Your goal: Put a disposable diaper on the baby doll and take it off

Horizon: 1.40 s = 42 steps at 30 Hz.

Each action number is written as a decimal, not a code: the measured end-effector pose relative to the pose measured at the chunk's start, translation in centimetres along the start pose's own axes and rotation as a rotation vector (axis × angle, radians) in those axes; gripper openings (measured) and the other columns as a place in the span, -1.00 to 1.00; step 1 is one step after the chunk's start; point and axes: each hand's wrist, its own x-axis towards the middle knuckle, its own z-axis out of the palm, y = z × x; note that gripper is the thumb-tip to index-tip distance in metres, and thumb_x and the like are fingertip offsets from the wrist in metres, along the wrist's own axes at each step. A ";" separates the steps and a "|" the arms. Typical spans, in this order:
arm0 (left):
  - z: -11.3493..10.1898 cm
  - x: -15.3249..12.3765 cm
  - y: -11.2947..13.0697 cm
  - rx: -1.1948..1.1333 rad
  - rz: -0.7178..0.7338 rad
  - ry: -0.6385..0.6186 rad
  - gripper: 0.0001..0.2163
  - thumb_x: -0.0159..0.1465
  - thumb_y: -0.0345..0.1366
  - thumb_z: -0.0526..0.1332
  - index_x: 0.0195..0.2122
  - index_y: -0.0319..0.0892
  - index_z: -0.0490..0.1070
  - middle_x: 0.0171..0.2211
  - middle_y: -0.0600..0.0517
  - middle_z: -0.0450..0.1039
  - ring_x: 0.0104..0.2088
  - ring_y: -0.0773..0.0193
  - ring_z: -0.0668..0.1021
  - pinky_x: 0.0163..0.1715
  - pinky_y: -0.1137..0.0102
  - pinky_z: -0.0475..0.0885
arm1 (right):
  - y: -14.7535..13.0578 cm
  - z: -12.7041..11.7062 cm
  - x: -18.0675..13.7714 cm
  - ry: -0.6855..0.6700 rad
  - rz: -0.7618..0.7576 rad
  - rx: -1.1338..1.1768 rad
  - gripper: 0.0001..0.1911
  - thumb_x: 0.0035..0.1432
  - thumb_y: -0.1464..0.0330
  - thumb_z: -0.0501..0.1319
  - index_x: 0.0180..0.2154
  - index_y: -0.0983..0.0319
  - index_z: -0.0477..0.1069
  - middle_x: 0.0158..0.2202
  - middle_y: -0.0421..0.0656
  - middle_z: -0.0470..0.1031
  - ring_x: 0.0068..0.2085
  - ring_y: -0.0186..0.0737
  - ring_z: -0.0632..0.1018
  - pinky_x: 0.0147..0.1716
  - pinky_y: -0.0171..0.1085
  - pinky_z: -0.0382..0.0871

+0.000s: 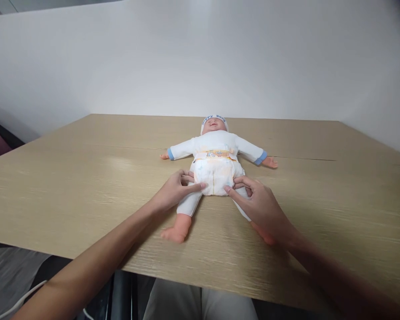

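A baby doll (216, 141) lies on its back, arms spread, dressed in a white suit with blue cuffs and a white cap. Over the suit it wears a white diaper (214, 175) with an orange printed band at the waist. My left hand (180, 189) pinches the diaper's edge at the leg opening on the left, thumb on the front. On the opposite side, my right hand (250, 193) grips the other leg edge between thumb and fingers. Both hands' fingertips are partly hidden behind the diaper. The doll's right-side leg is partly covered by my right hand.
The doll lies on a wooden table (86, 191) with a seam running across it. A white wall (200, 58) stands behind the table. Below the front edge are my legs (200, 302) and a white cable (20, 301) at lower left.
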 end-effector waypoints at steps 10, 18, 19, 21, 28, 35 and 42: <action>0.1 -0.6 0.7 0.237 0.099 -0.032 -0.55 0.31 0.16 0.41 -0.14 -0.18 0.62 -0.20 -0.07 0.65 -0.22 0.11 0.58 -0.23 0.26 0.42 | -0.1 0.2 -0.2 -0.007 -0.027 0.019 -0.63 0.30 -0.04 0.30 -0.23 0.11 0.61 -0.22 -0.10 0.72 -0.19 0.05 0.57 -0.20 -0.10 0.32; -0.5 0.2 1.3 -0.233 -0.140 -0.202 -0.53 0.23 0.06 0.55 0.01 -0.15 0.70 0.02 -0.15 0.74 0.05 -0.04 0.68 0.05 0.17 0.53 | -0.4 0.1 -0.1 -0.016 0.038 0.104 -0.57 0.27 -0.08 0.34 -0.17 0.15 0.64 -0.23 -0.11 0.69 -0.24 -0.03 0.56 -0.19 -0.12 0.34; -0.5 0.2 1.2 -0.292 -0.148 -0.210 -0.52 0.24 0.07 0.55 0.03 -0.16 0.69 0.01 -0.16 0.74 0.05 -0.04 0.68 0.05 0.17 0.53 | -0.4 0.0 0.0 -0.014 0.042 0.106 -0.56 0.28 -0.09 0.33 -0.16 0.15 0.63 -0.24 -0.11 0.68 -0.26 -0.05 0.55 -0.20 -0.12 0.35; -0.5 0.2 1.1 -0.378 -0.141 -0.208 -0.49 0.26 0.09 0.53 0.06 -0.18 0.68 0.00 -0.19 0.74 0.04 -0.05 0.69 0.04 0.17 0.54 | -0.3 -0.2 0.2 0.020 0.019 0.072 -0.55 0.28 -0.10 0.34 -0.18 0.14 0.63 -0.25 -0.11 0.64 -0.24 -0.03 0.55 -0.16 -0.10 0.38; 0.0 0.3 0.8 -0.375 -0.102 -0.107 -0.56 0.27 0.03 0.55 -0.03 -0.20 0.61 -0.04 -0.14 0.72 -0.09 0.09 0.68 -0.08 0.26 0.52 | 0.9 0.0 1.1 0.082 -0.058 0.063 -0.50 0.20 -0.15 0.41 -0.21 0.15 0.65 -0.10 -0.07 0.52 -0.05 0.05 0.58 0.06 0.02 0.45; -1.3 -1.1 0.0 -0.302 -0.022 -0.056 -0.41 0.25 -0.07 0.57 0.20 -0.15 0.41 0.02 -0.12 0.69 0.06 0.04 0.70 0.11 0.16 0.54 | 0.7 -2.4 -2.2 -0.157 0.055 0.026 -0.44 0.29 -0.12 0.34 0.17 0.02 0.61 -0.12 -0.13 0.53 -0.26 -0.11 0.52 -0.27 -0.14 0.48; -4.4 -1.6 1.0 0.095 0.083 -0.008 -0.47 0.44 0.09 0.32 0.32 -0.04 0.41 0.23 -0.11 0.63 0.27 -0.03 0.60 0.31 0.02 0.45 | 4.8 -6.3 -1.3 0.036 0.011 -0.105 -0.36 0.29 -0.23 0.28 0.14 0.06 0.57 -0.18 -0.10 0.59 -0.26 -0.03 0.60 -0.22 -0.05 0.55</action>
